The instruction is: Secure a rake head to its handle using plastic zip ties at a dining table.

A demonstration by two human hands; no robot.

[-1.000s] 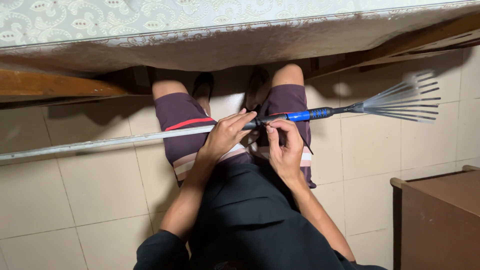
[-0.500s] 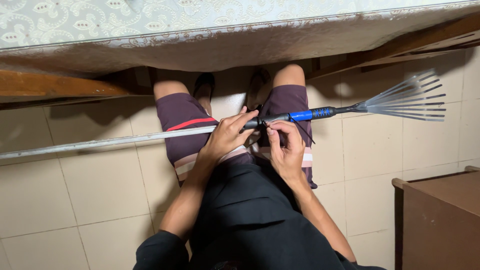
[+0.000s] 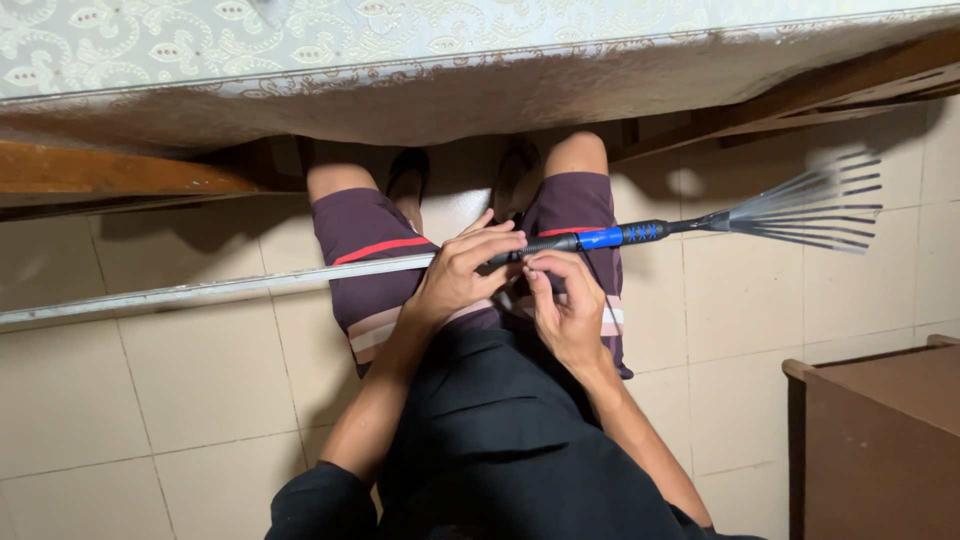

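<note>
Across the lap, a rake (image 3: 600,238) is held, tines fanned toward 3 o'clock. The left hand (image 3: 462,272) is wrapped around its pole; the right hand (image 3: 565,305) is pinched at the grip's end. It is judged light, stiff and long, best grasped at the blue grip.

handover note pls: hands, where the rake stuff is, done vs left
Left hand: wrapped over the rake's long metal pole where it meets the black and blue handle.
Right hand: fingertips pinching at the same joint from below.
Rake lies across the lap, pole running left, fan of tines out to the right above the tiled floor. Wooden cabinet at lower right.
Done: pole and handle are lined up and meeting under the hands.
Left: whether the joint is locked cannot be seen; check it.
</note>
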